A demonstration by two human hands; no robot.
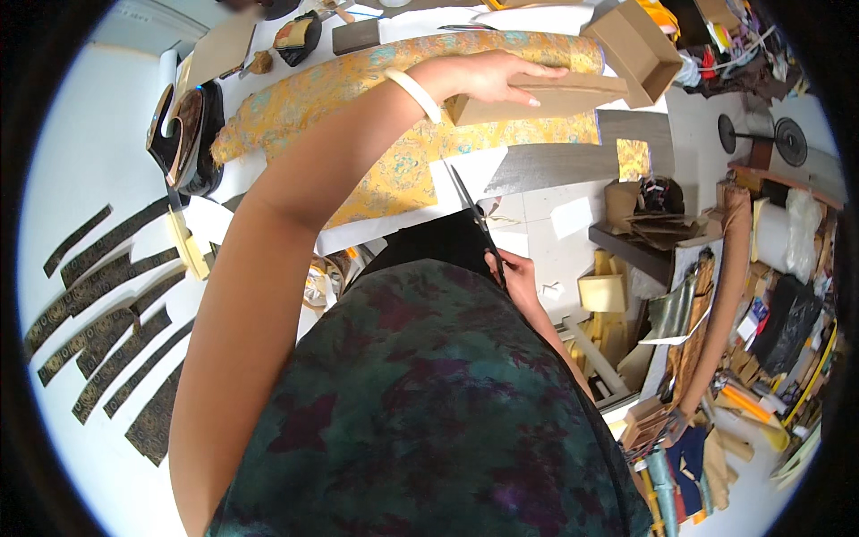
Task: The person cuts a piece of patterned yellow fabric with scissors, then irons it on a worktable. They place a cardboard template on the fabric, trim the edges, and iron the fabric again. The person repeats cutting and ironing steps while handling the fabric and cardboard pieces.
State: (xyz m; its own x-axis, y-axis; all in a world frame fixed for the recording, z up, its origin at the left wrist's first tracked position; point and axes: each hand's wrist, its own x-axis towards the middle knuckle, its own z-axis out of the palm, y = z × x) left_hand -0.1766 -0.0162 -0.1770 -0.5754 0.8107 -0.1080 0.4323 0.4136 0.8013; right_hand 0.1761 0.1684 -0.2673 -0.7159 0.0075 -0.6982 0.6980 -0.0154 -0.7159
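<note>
My left hand [490, 76] lies with fingers stretched out over a brown cardboard box [510, 109]. The thumb rests against the side of the box, apart from the other fingers. Under the box spreads yellow patterned fabric [394, 179] with blue and reddish motifs; a rolled part [313, 98] of it runs along the far side. By the table's near edge, my right hand [514, 271] is closed around the handles of long dark scissors [474, 204]. Their blades point up and away, over white paper [483, 170] beside the fabric edge.
Another open cardboard box [633, 49] stands at the far right. A small fabric square [633, 159] sits on a grey board [559, 166]. At left are a black case-like object [197, 134] and dark patterned strips [107, 277]. Shelves and long rolls [723, 286] crowd the right.
</note>
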